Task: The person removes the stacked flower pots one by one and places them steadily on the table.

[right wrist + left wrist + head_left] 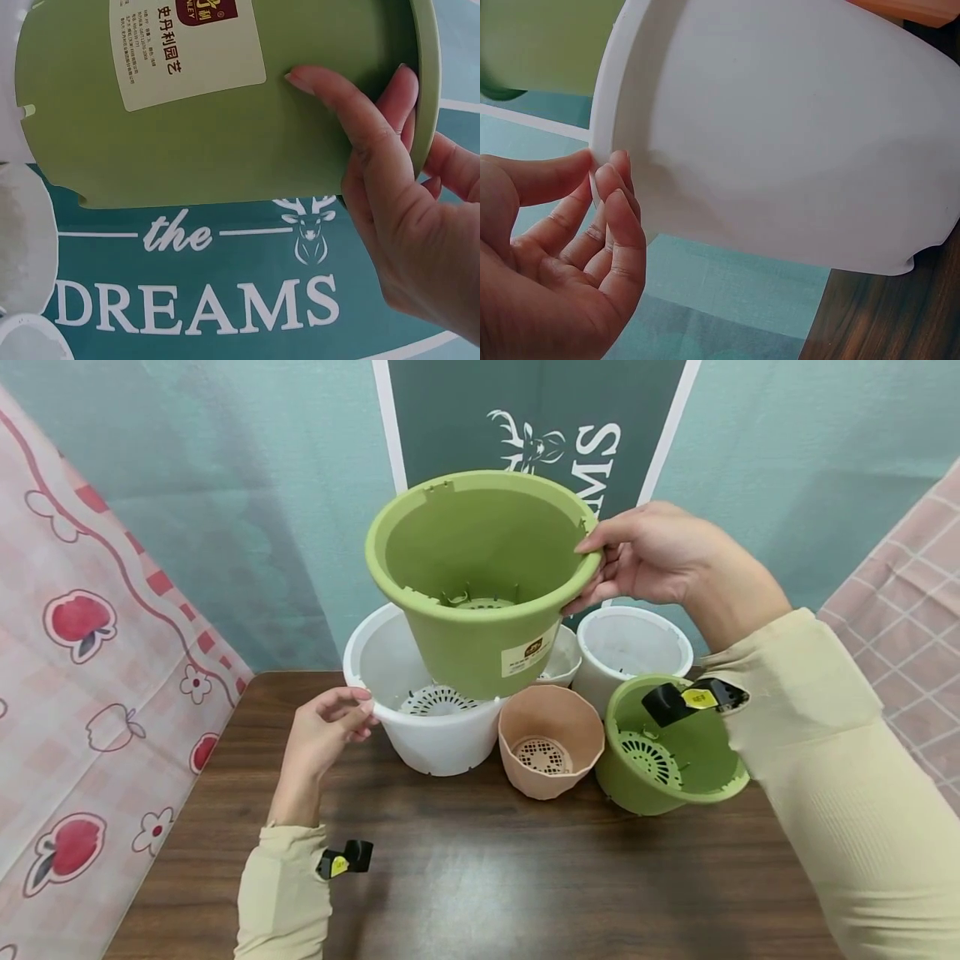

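My right hand (pixel 660 556) grips the rim of a large green flowerpot (pixel 480 647) and holds it up over a white flowerpot (pixel 442 747). A cream label (pixel 187 56) shows on the green pot's side in the right wrist view. The green pot's lower end overlaps the white pot's opening in the head view. With thumb and fingers my left hand (pixel 326 731) pinches the near left rim of the white pot, which stands on the table. Slots pierce the white pot's floor, and part of that floor is hidden behind the green pot.
Right of the white pot stands a peach faceted flowerpot (pixel 551 739). A second green flowerpot (pixel 660 802) leans tilted beside it. Behind are another white flowerpot (pixel 633 639) and a small white pot (pixel 564 656), partly hidden. The brown wooden table (pixel 450 868) meets a teal backdrop (pixel 247 485).
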A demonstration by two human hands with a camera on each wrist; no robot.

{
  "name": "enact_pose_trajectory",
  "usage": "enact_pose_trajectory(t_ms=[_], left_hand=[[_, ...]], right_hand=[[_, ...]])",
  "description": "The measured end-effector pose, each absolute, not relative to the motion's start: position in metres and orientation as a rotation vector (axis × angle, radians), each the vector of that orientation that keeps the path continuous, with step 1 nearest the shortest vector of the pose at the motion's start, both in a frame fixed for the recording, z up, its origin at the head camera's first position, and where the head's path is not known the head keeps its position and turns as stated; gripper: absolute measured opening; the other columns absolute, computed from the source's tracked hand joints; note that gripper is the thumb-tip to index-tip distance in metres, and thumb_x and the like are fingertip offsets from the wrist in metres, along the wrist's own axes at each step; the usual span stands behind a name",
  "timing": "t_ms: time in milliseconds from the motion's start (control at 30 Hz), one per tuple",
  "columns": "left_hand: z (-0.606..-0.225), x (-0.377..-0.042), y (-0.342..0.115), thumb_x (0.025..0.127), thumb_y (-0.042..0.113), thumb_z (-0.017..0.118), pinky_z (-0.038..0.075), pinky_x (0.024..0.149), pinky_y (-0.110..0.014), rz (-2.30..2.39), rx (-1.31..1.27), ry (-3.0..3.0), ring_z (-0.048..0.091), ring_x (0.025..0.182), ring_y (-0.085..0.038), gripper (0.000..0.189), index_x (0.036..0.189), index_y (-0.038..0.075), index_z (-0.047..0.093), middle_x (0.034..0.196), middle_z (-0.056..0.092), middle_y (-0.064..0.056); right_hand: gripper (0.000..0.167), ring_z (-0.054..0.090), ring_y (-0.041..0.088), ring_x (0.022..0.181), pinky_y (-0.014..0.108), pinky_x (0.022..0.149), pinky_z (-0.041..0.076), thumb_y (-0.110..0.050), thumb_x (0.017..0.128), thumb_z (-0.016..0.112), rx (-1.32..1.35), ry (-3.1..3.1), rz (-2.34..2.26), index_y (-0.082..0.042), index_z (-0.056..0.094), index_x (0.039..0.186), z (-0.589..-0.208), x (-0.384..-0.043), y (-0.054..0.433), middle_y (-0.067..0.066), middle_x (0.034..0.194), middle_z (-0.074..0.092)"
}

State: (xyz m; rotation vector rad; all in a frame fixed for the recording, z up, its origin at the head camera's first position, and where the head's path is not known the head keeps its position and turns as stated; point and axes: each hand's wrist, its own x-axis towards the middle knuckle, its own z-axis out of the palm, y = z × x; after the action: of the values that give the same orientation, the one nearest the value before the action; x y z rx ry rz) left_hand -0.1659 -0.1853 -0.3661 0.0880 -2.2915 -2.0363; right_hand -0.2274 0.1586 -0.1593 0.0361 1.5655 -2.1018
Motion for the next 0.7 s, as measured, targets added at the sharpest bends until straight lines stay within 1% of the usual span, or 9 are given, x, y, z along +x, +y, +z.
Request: enact_pose_trajectory(t_ms=[67,133,200,267,367,500,700], left_hand=[[-0.382,-0.173,-0.193,0.081,0.018,0.071,0.052,0.055,-0.029,-2.078,0.049,-2.239,0.061,0.060,-0.019,0.027,0.103,0.003,0.063,0.074,0.066,-0.010],[-0.383,-0.174,-0.194,0.081,0.018,0.071,0.052,0.056,-0.029,-2.078,0.057,-2.242,0.062,0.061,-0.020,0.027,0.103,0.004,0.063,0.075,0.066,-0.011],[-0.376,-0.170,-0.190,0.082,0.017,0.069,0.052,0.056,-0.028,-2.050,0.083,-2.266,0.062,0.061,-0.017,0.028,0.104,0.002,0.062,0.074,0.066,-0.009],[-0.353,-0.159,-0.180,0.084,0.017,0.067,0.053,0.060,-0.027,-1.972,0.164,-2.353,0.061,0.062,-0.015,0.031,0.106,-0.003,0.059,0.073,0.065,-0.006],[-0.341,-0.153,-0.174,0.087,0.011,0.063,0.052,0.060,-0.025,-1.961,0.203,-2.383,0.060,0.060,-0.009,0.030,0.110,-0.006,0.056,0.070,0.064,0.000],[-0.336,-0.152,-0.172,0.087,0.008,0.062,0.052,0.059,-0.023,-1.979,0.231,-2.387,0.059,0.059,-0.008,0.030,0.112,-0.007,0.054,0.069,0.063,0.003],[-0.338,-0.153,-0.172,0.087,0.007,0.061,0.052,0.059,-0.024,-1.985,0.200,-2.373,0.059,0.059,-0.008,0.028,0.109,-0.009,0.054,0.066,0.062,0.004]], right_hand=[[0.011,0.061,0.046,0.080,0.058,0.075,0.045,0.012,0.087,0.045,0.029,1.570,-2.098,0.015,0.055,0.088,-0.159,-0.228,0.163,0.036,0.080,0.059],[0.012,0.061,0.046,0.081,0.058,0.075,0.045,0.012,0.088,0.044,0.021,1.572,-2.094,0.015,0.056,0.088,-0.160,-0.229,0.168,0.036,0.081,0.059],[0.013,0.061,0.047,0.080,0.058,0.075,0.045,0.012,0.088,0.044,0.022,1.563,-2.099,0.015,0.056,0.089,-0.160,-0.230,0.173,0.037,0.081,0.059],[0.014,0.061,0.047,0.080,0.058,0.074,0.045,0.012,0.088,0.043,0.017,1.555,-2.107,0.016,0.056,0.089,-0.161,-0.231,0.178,0.037,0.081,0.059],[0.015,0.061,0.047,0.080,0.057,0.074,0.046,0.012,0.089,0.043,0.004,1.550,-2.114,0.016,0.057,0.089,-0.162,-0.232,0.185,0.038,0.082,0.059],[0.015,0.061,0.047,0.081,0.057,0.074,0.046,0.012,0.089,0.043,-0.009,1.550,-2.128,0.016,0.057,0.092,-0.164,-0.233,0.196,0.037,0.087,0.059],[0.017,0.060,0.047,0.084,0.058,0.075,0.045,0.013,0.089,0.041,0.014,1.532,-2.158,0.015,0.056,0.096,-0.167,-0.234,0.211,0.037,0.091,0.059]])
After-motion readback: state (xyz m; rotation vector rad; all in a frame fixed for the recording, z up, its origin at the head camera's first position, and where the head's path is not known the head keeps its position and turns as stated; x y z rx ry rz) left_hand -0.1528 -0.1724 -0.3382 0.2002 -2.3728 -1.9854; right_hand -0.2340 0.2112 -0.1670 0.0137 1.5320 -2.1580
